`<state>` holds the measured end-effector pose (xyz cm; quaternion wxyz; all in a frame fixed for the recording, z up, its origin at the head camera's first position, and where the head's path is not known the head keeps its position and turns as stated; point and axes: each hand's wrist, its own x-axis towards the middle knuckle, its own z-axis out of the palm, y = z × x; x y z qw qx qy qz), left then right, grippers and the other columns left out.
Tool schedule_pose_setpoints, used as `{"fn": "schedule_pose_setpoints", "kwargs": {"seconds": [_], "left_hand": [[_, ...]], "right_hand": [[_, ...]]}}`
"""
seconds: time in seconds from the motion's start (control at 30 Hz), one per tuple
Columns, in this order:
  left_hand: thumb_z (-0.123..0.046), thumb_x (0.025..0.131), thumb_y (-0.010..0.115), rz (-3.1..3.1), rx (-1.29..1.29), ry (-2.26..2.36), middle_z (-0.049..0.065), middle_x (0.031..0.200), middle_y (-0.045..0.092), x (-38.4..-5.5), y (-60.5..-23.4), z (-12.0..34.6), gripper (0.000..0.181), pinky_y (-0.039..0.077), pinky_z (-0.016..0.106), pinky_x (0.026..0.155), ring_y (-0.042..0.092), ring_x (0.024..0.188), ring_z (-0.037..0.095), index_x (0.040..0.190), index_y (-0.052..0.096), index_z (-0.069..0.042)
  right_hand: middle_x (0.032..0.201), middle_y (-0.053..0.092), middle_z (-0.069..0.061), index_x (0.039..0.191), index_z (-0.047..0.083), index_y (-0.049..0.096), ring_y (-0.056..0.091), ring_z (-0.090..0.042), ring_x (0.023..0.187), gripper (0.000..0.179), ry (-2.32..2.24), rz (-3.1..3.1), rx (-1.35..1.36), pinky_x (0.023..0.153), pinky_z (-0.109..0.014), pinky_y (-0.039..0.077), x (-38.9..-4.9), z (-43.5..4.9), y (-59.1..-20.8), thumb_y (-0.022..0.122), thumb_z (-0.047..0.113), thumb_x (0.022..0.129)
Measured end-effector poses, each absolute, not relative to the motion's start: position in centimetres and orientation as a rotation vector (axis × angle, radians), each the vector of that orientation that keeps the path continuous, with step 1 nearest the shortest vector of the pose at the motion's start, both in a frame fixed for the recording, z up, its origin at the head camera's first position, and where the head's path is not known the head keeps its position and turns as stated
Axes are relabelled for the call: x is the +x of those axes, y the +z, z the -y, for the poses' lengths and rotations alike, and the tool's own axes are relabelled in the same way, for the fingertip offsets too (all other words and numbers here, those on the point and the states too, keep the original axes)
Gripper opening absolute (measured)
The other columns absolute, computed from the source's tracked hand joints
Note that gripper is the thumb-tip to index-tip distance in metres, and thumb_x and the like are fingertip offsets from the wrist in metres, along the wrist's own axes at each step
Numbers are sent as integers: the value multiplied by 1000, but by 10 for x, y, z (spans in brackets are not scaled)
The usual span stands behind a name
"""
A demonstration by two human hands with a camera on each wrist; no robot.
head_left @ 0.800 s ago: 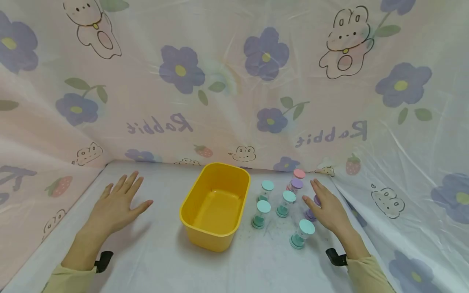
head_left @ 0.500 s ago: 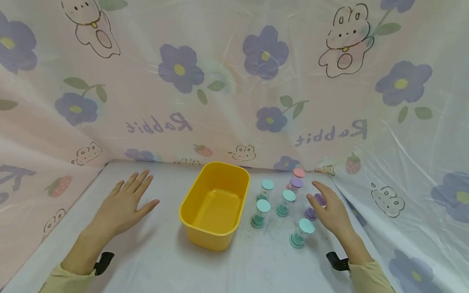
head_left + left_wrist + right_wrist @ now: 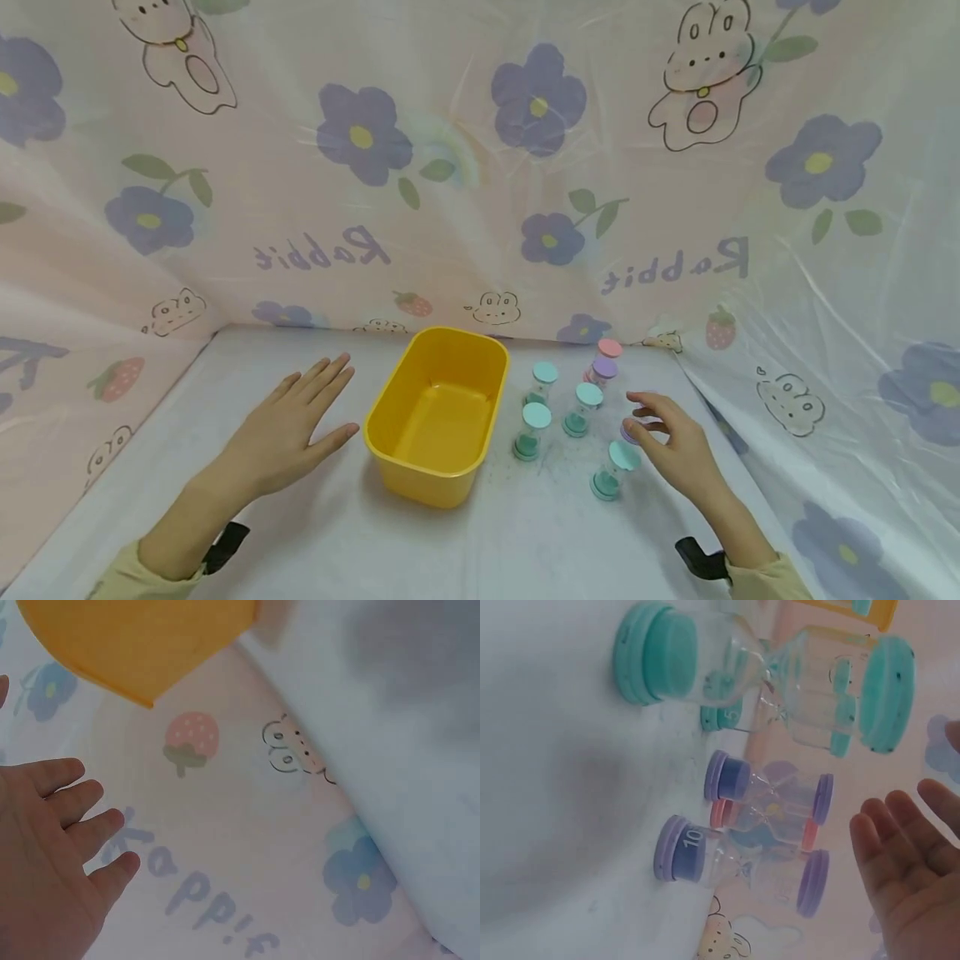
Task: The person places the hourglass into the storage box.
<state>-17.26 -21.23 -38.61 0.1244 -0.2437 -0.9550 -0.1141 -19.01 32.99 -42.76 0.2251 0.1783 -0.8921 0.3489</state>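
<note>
My right hand [image 3: 678,446] is at the right of a group of small hourglasses, its fingers bent loosely. It mostly hides a purple hourglass [image 3: 628,434] in the head view. In the right wrist view, the fingertips are a short gap from that purple hourglass's cap [image 3: 813,883]; its base reads 10. Nearest the front stands a teal hourglass [image 3: 606,485], upright beside the hand. My left hand [image 3: 281,442] is held flat over the white table with fingers straight, its thumb tip close to the left rim of a yellow basin [image 3: 431,487]. Nothing is in the basin.
Several more teal hourglasses, one of them a front-left one [image 3: 536,417], stand right of the basin. Behind them are a purple hourglass [image 3: 604,367] and a pink hourglass [image 3: 609,347]. A printed curtain [image 3: 450,208] encloses the white table [image 3: 525,542] at the back and sides.
My left hand has moved right, toward the basin. My right hand has come forward and down over the purple hourglass, its fingers bending. The view has tilted slightly.
</note>
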Motion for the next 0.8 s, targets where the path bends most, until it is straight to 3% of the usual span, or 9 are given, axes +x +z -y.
{"fn": "schedule_pose_setpoints", "kwargs": {"seconds": [0.13, 0.43, 0.8], "left_hand": [[-58, 104, 53, 2786, -748, -337, 6, 173, 22, -171, -387, 201, 82, 23, 61, 125, 24, 157, 34, 166, 27, -11], [-61, 103, 53, 2793, -825, -321, 8, 172, 23, -168, -392, 183, 85, 23, 59, 126, 23, 158, 32, 163, 31, -5], [-66, 101, 51, 2821, -836, -339, 6, 173, 18, -170, -406, 172, 91, 23, 58, 126, 22, 158, 31, 163, 30, -4]], "right_hand": [[122, 69, -4, 132, 6, 67, 67, -15, 102, 39, 975, 2481, 524, 84, -10, 54, -182, -328, -432, 75, 3, 94], [124, 68, -5, 131, 7, 67, 67, -19, 103, 41, 944, 2521, 568, 81, -17, 58, -170, -325, -444, 78, 3, 92], [126, 69, -6, 130, 8, 69, 64, -5, 107, 40, 953, 2531, 577, 81, -15, 58, -163, -325, -451, 79, 3, 91]]}}
